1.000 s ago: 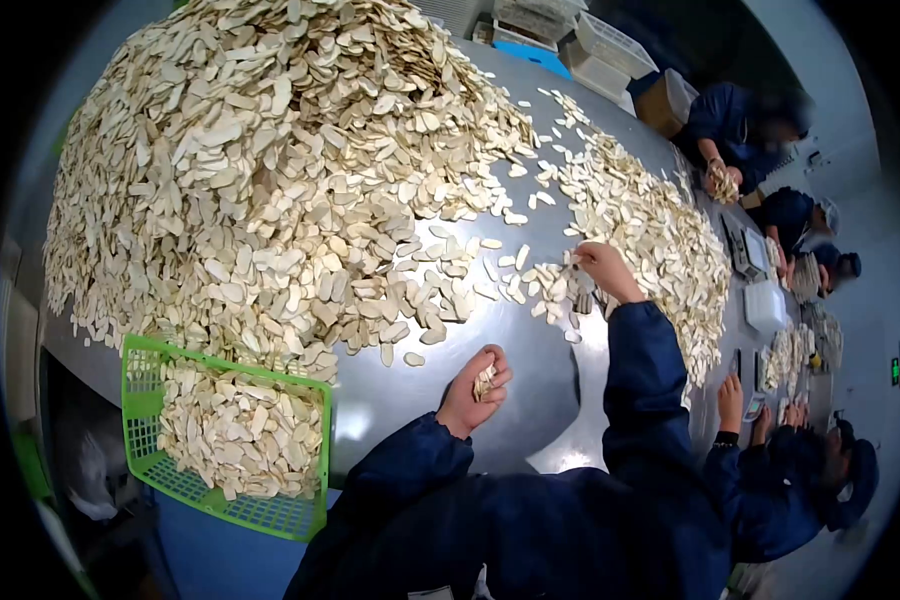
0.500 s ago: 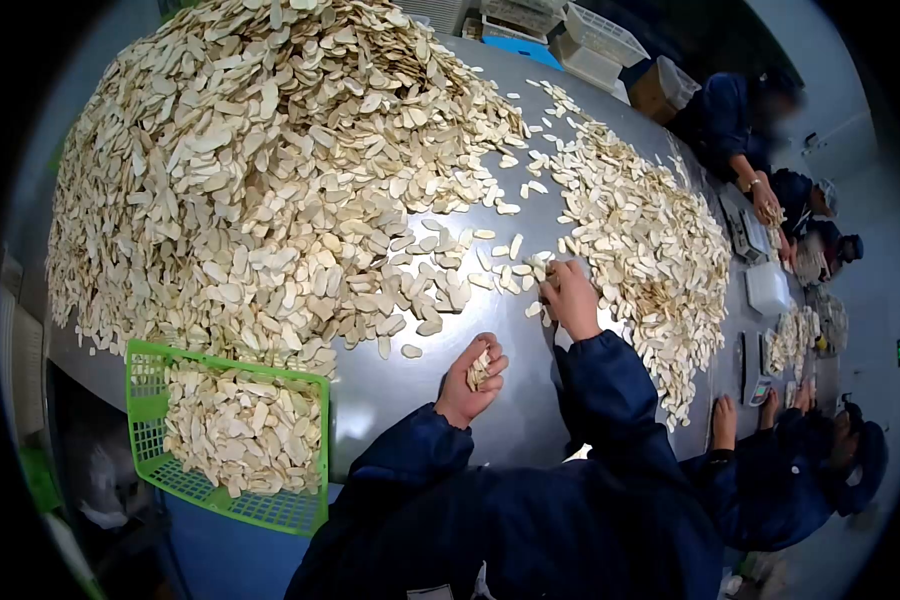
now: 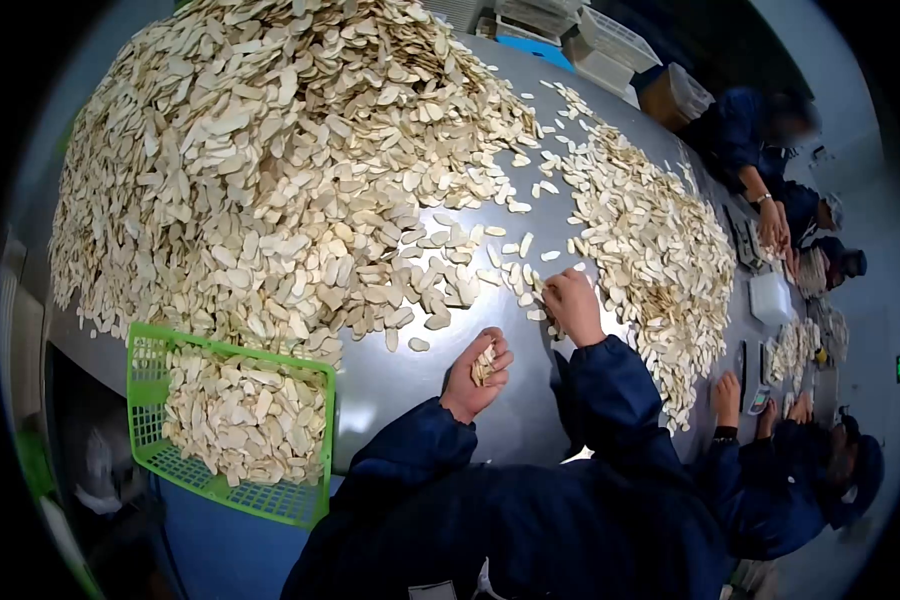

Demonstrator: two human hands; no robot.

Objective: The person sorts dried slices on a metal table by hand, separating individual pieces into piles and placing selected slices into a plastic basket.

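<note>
Pale, dried oval slices lie heaped on the metal table. In the head view my left hand [image 3: 477, 374] is curled closed around a few of these slices [image 3: 484, 366], just above the near part of the table. My right hand [image 3: 573, 308] is at the table between the large heap [image 3: 300, 170] and a smaller spread of slices [image 3: 660, 240]. Its fingers are bent and drawn together, beside a few loose slices [image 3: 515, 275]. Whatever is between those fingertips is hidden.
A green plastic basket [image 3: 232, 345] filled with slices stands at the table's left edge. Along the right side are co-workers' hands [image 3: 770, 225], a white container [image 3: 770, 298] and scales [image 3: 760, 398]. Plastic crates [image 3: 610, 45] stand at the far edge.
My right hand's fingertips have drawn back slightly toward me, away from a loose slice, and curled in more. My left hand still holds its slices. The view has shifted a little.
</note>
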